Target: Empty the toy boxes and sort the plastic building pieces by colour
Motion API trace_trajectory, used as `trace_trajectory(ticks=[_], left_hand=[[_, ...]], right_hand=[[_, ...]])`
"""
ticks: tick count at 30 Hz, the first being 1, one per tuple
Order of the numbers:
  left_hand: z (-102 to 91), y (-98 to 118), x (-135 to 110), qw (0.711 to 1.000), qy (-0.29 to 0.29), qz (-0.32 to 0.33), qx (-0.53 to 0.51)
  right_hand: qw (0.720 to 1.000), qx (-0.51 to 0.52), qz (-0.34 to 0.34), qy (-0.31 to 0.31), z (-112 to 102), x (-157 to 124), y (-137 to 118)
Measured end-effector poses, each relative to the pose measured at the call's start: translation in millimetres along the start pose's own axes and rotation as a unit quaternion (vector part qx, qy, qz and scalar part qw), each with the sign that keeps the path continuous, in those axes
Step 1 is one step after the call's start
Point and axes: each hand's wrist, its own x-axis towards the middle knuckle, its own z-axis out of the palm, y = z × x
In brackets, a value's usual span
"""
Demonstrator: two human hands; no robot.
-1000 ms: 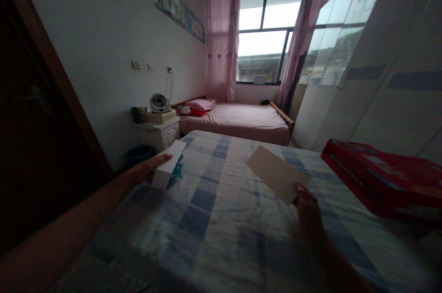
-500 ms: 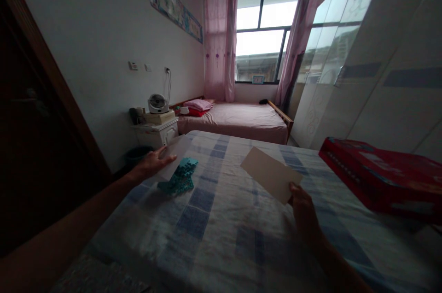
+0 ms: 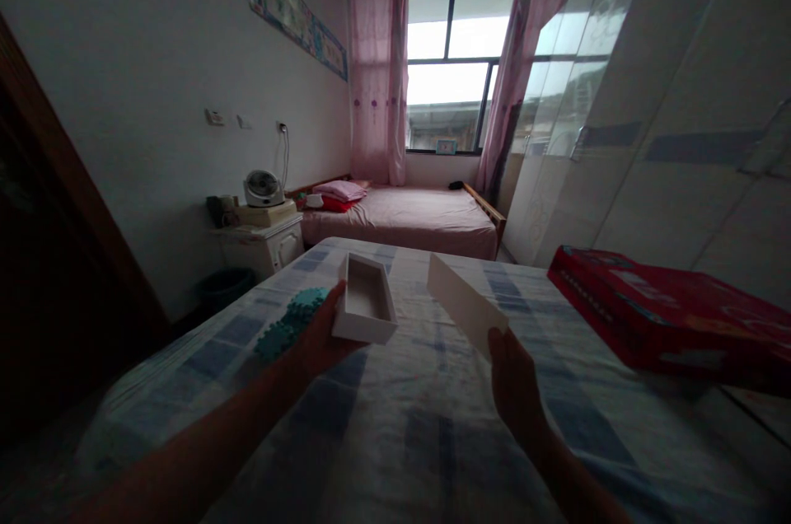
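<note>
My left hand [image 3: 325, 328] grips a small white box [image 3: 367, 306] by its left side, above the checked cloth [image 3: 401, 392]. The box's open side faces me and it looks empty inside. In my right hand [image 3: 512, 367] is a flat, pale card [image 3: 463, 301], pinched at its lower right corner and tilted upward. Box and card are apart. Beside my left hand, a heap of teal puzzle-like pieces [image 3: 290, 322] lies on the cloth, partly hidden by the hand.
A large red box [image 3: 655, 310] rests on the right of the cloth. Beyond stand a pink bed [image 3: 420, 215], a white nightstand [image 3: 272, 244] with a fan [image 3: 263, 188], and a dark bin [image 3: 226, 285]. A glossy wardrobe [image 3: 648, 178] lines the right side.
My left hand has moved right, away from the teal pieces, and the white box has turned so its hollow inside shows. The card in my right hand has tilted more upright.
</note>
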Motion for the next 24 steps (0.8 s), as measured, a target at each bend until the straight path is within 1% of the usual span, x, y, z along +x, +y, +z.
trace_trajectory(ticks=[1,3,5,6,8,10,15,17,19,20,22,24], left_hand=[[9.1,-15.4,3.4,0.999,-0.024,-0.030,-0.037],[26.9,-41.9,8.5,0.994,-0.071,-0.054,-0.065],[42.2,-60.6,11.7,0.986,-0.127,-0.067,-0.080],[48.2,-67.0,12.9,0.982,-0.152,-0.070,-0.089],[56.4,-74.8,15.0,0.976,-0.182,-0.072,-0.098],[59.7,-78.8,16.9,0.978,-0.176,-0.069,-0.084],[56.1,-82.8,17.9,0.991,-0.131,-0.026,-0.018],[52.7,-77.4,19.6,0.996,-0.092,-0.011,0.017],[47.1,-62.4,26.6,0.997,-0.051,0.002,0.064],[42.8,-50.7,32.9,0.995,-0.034,0.013,0.091],[31.0,-20.5,51.5,0.989,-0.007,0.039,0.143],[15.8,14.7,75.8,0.984,0.021,0.062,0.165]], right_hand=[[0.999,-0.017,-0.034,-0.022,1.5,-2.5,-4.3],[0.988,-0.069,-0.116,-0.080,5.7,-7.9,-11.5],[0.962,-0.144,-0.190,-0.132,10.3,-13.3,-15.6],[0.944,-0.190,-0.220,-0.155,12.3,-15.8,-16.5],[0.912,-0.261,-0.252,-0.189,15.8,-20.1,-17.1],[0.895,-0.295,-0.263,-0.207,18.0,-23.0,-17.1],[0.875,-0.311,-0.288,-0.234,19.0,-25.2,-18.3],[0.873,-0.312,-0.298,-0.225,18.3,-25.8,-18.6],[0.883,-0.309,-0.304,-0.181,17.2,-26.6,-18.7],[0.888,-0.307,-0.304,-0.157,16.5,-26.9,-18.6],[0.895,-0.301,-0.306,-0.120,15.3,-26.9,-17.6],[0.894,-0.297,-0.317,-0.108,14.7,-26.0,-14.3]])
